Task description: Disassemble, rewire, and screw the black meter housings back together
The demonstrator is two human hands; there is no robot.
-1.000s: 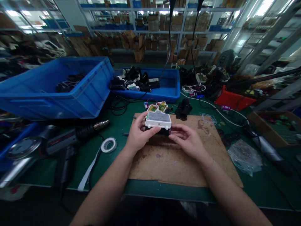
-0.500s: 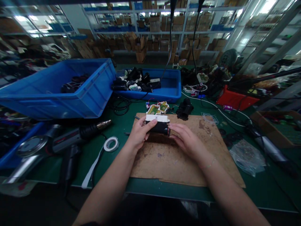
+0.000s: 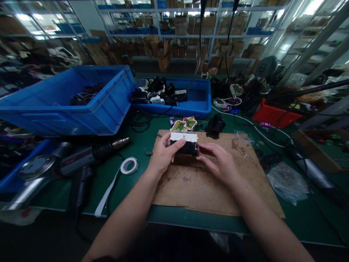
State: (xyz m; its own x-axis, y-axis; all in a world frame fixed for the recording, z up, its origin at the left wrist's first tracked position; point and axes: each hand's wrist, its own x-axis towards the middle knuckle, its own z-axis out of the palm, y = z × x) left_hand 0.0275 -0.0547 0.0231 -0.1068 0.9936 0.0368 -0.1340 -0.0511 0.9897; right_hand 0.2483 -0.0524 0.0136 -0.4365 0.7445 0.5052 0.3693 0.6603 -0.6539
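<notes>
My left hand (image 3: 163,153) is closed round the left end of a black, cylinder-like device with a white strip along its top (image 3: 188,146), its thumb lying across the front. At the right end of that device, the fingers and thumb of my right hand (image 3: 218,160) pinch its rim. The piece is held above a brown board (image 3: 191,189). Just behind it lie green circuit boards in white frames (image 3: 182,124) with thin wires. A black plastic housing (image 3: 215,126) rests to their right.
Left on the green bench are a heat gun (image 3: 87,158) and a roll of white tape (image 3: 129,166). Blue bins (image 3: 109,122) stand behind, one a shallow tray (image 3: 200,105) with black and white parts. Right are a plastic bag (image 3: 287,182), a red box (image 3: 275,114) and a cardboard box (image 3: 321,160).
My right hand's fingers have shifted slightly and now pinch the device's right end more tightly. My left hand keeps its hold. The whole view has shifted a little.
</notes>
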